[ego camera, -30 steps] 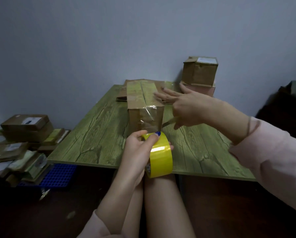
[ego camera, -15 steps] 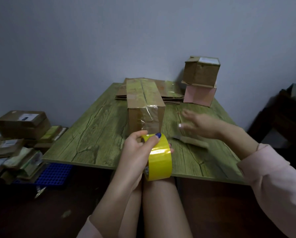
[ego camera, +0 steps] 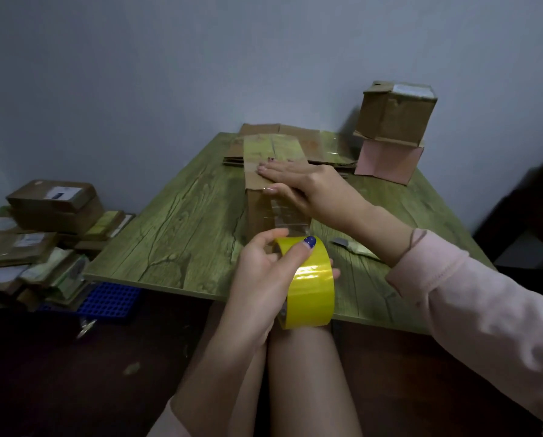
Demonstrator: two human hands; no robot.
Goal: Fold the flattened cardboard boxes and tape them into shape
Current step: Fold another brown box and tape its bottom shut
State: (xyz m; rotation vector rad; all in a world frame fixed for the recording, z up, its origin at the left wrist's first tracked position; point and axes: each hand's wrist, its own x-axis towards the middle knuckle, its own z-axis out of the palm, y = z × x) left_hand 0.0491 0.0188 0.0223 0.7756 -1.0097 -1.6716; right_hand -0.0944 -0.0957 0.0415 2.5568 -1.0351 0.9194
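Centre of frame: the folded cardboard box [ego camera: 259, 212] sits on the green wood-grain desk [ego camera: 169, 234]. My right hand [ego camera: 298, 182] lies flat on its top, fingers straight and pressing, thumb over the front edge. A clear tape strip [ego camera: 287, 216] runs down the front face to the yellow tape roll [ego camera: 311, 288], gripped by my left hand [ego camera: 260, 279], fingers curled round it. Behind: flattened boxes [ego camera: 327, 146]. Upper right: a brown box [ego camera: 393, 118] atop a pink box [ego camera: 387, 160]. Left, on the floor: a parcel pile [ego camera: 43, 222] with white labels, writing too small to read.
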